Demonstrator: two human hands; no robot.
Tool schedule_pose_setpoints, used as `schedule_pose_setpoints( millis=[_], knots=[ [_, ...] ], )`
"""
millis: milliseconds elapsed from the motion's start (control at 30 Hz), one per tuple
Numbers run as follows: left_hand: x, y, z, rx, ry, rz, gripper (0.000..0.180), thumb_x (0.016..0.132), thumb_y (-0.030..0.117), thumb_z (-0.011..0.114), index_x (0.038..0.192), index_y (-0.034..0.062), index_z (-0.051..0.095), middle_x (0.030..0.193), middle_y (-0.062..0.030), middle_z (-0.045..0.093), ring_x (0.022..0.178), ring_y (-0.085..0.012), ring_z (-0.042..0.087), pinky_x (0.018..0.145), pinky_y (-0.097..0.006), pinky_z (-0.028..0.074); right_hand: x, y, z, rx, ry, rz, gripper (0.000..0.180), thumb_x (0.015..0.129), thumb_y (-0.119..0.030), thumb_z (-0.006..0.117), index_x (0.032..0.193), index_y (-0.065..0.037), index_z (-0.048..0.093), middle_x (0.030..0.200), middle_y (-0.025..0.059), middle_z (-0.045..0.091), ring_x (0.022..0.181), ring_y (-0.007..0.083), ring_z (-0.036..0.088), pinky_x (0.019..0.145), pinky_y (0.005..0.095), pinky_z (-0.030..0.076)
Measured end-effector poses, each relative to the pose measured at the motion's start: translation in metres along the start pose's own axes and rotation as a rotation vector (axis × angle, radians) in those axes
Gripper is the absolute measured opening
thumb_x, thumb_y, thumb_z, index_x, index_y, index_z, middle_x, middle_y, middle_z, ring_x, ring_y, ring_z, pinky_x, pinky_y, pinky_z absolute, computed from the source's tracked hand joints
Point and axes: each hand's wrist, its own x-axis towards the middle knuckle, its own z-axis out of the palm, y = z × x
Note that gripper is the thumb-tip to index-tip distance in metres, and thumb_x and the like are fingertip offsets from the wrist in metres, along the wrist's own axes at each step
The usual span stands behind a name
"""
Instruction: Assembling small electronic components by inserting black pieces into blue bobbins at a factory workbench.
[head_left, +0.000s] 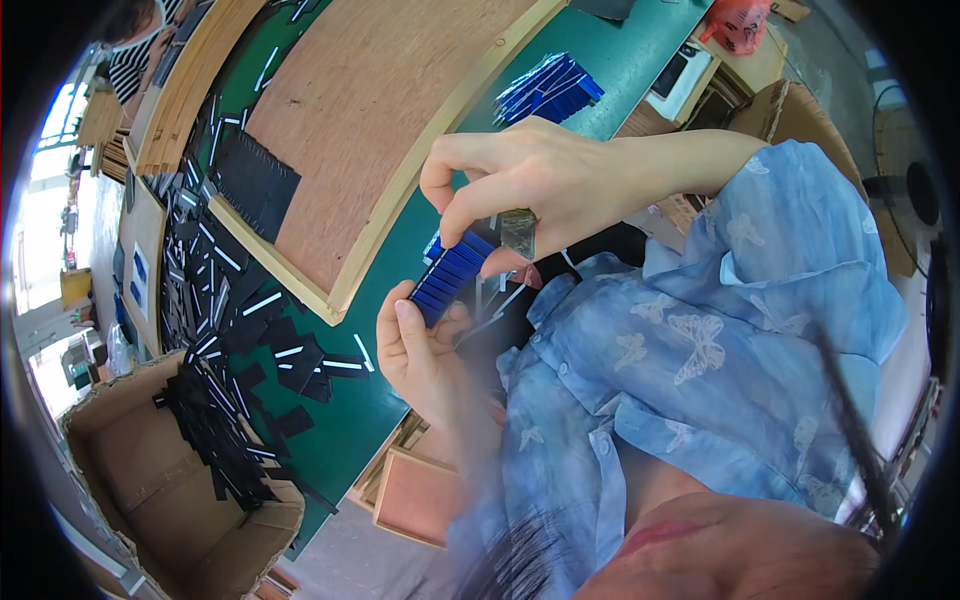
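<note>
My left hand is closed on one end of a stack of dark blue strips, with its thumb along the edge. My right hand comes in from the upper right, and its bent fingers grip the other end. A small dull grey-brown piece shows at the right hand's palm; I cannot make out what it is. Several thin pale strips show below the hands, partly blurred. Beyond the right hand, a pile of similar blue strips with pale edges lies on the green table.
A large wood-framed board lies on the table. Many black pieces with white strips are scattered at left. A cardboard box at lower left holds more black pieces. A red plastic bag sits upper right. Another person is at far left.
</note>
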Motion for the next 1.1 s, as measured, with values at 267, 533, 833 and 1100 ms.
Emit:
schedule_pose_setpoints(
  millis=[267, 533, 833, 1100],
  knots=[
    [0.0027, -0.0030, -0.0007, 0.006, -0.027, 0.004, 0.029, 0.095, 0.020, 0.051, 0.109, -0.0052, 0.055, 0.087, -0.0162, 0.063, 0.064, -0.0179, 0.063, 0.055, -0.023, 0.055, -0.0030, -0.0005, -0.0017, -0.017, 0.001, -0.001, 0.026, 0.065, -0.022, 0.078, 0.085, -0.014, 0.064, 0.098, -0.0005, 0.052, 0.078, 0.0190, 0.060, 0.060, 0.0336, 0.048],
    [0.0020, -0.0038, -0.0029, 0.026, -0.021, 0.007, 0.030, 0.095, 0.019, 0.051, 0.110, -0.0060, 0.054, 0.088, -0.0174, 0.062, 0.064, -0.0180, 0.063, 0.056, -0.022, 0.055, -0.0022, -0.0024, -0.0022, -0.012, -0.006, -0.003, 0.026, 0.065, -0.022, 0.077, 0.085, -0.013, 0.064, 0.097, 0.0005, 0.053, 0.076, 0.0200, 0.060, 0.058, 0.0339, 0.048],
    [0.0033, -0.0046, -0.0033, 0.038, -0.033, 0.021, 0.030, 0.096, 0.020, 0.050, 0.110, -0.0065, 0.053, 0.087, -0.0171, 0.062, 0.065, -0.0180, 0.063, 0.057, -0.023, 0.056, -0.0021, -0.0046, -0.0044, -0.046, -0.032, -0.012, 0.026, 0.066, -0.020, 0.077, 0.086, -0.012, 0.063, 0.096, 0.0017, 0.052, 0.073, 0.0213, 0.060, 0.056, 0.0345, 0.046],
    [0.0025, -0.0024, -0.0021, 0.050, -0.016, 0.013, 0.030, 0.096, 0.020, 0.051, 0.110, -0.0060, 0.053, 0.088, -0.0167, 0.062, 0.065, -0.0176, 0.063, 0.056, -0.022, 0.055, -0.0016, -0.0043, -0.0038, -0.028, -0.041, 0.008, 0.027, 0.065, -0.020, 0.078, 0.086, -0.011, 0.063, 0.096, 0.0017, 0.052, 0.074, 0.0218, 0.060, 0.056, 0.0347, 0.046]
  ],
)
